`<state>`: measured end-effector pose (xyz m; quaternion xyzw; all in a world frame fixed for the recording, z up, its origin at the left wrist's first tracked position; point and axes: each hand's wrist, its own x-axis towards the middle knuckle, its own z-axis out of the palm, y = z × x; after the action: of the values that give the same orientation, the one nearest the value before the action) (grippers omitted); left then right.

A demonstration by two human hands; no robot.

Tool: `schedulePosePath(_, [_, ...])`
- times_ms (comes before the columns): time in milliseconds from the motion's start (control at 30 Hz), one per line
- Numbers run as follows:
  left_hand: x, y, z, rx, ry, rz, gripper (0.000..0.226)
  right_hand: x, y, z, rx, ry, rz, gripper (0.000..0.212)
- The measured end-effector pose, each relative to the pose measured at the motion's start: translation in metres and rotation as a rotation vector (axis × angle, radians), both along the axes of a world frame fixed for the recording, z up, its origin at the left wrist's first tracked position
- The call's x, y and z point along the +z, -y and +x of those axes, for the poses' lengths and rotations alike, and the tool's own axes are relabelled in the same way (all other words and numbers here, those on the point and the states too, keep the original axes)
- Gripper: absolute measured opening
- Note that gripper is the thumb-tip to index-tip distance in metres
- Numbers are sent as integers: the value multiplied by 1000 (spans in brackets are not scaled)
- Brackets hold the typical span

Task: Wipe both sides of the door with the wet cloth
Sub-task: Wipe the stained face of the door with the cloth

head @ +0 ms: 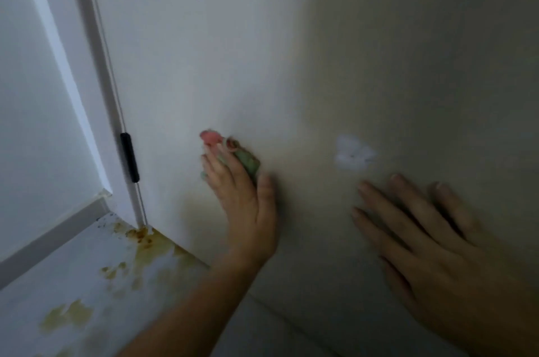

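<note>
Door (pixel 291 35) fills most of the frame, with one cloth (pixel 248 162) and two bare hands on its face.

The single pink-and-green cloth sits at centre frame, bunched under the left grip (pixel 245 205). That hand's fingers lie nearly straight over the cloth and press it to the door, thumb alongside. The right grip (pixel 431 243), at lower right, holds nothing; it rests flat on the door with fingers spread. One pale patch (pixel 353 153) marks the door between the two hands. One black hinge (pixel 129 157) shows at the left edge. Several yellow-brown stains (pixel 145 243) spot the floor (pixel 43 298) at lower left.
</note>
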<state>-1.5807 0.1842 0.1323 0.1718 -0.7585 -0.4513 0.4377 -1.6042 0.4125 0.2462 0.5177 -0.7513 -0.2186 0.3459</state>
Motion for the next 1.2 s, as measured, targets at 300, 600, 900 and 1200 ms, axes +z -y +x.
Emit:
schedulePosePath(300, [142,-74,1,-114,-116,-787,66,64,-48,14,-113,-55,-376,61])
schedulePosePath(600, [188,-32,34,-414,-20,-968,93,71,-17,28,81,31,-572,59])
schedulePosePath(900, [230,38,40,-476,-221,-957,60,71,57,18,-113,-23,-527,66])
schedulePosePath(1200, [238,86,-2,-387,-338,-1169,59,72,94,3,-319,-266,-579,62])
